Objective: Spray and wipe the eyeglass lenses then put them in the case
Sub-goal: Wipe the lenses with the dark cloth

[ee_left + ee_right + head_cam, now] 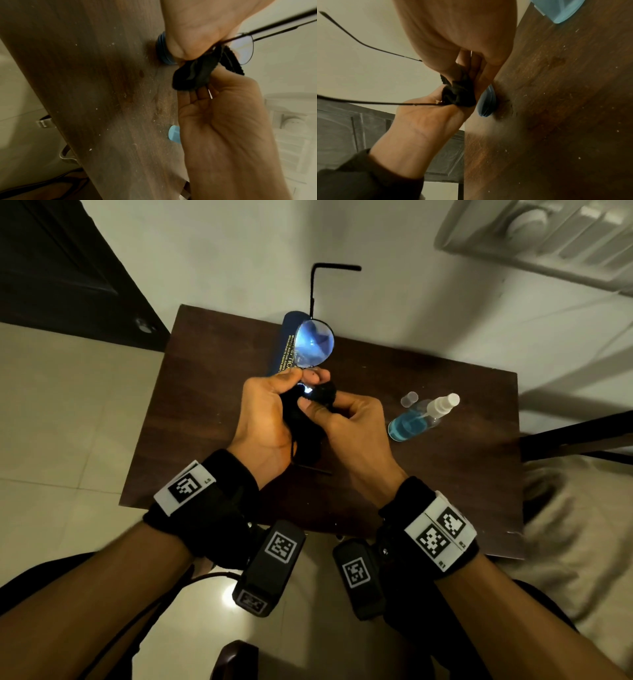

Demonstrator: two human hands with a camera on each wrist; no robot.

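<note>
L hand [267, 412]: fingers curled, pinching eyeglasses [315, 342] at frame, held above table [212, 405] mid-back.
R hand [346, 422]: pinching black cloth [325, 393] onto near lens.
Case [286, 350]: blue, back edge, under glasses.
Spray bottle [423, 417]: lying on table, toward R edge; its cap [409, 399] just beside.

A small dark brown wooden table [445, 474] was set against a plain white wall [239, 241], its top marked with pale specks and a few dark stains. The floor [68, 422] was laid with large cream tiles, on which a bright light was reflected. A dark panelled door [51, 268] was seen at the upper left. A white slatted appliance [548, 237] was seen at the upper right, and a beige cloth [582, 525] was spread at the right.
</note>
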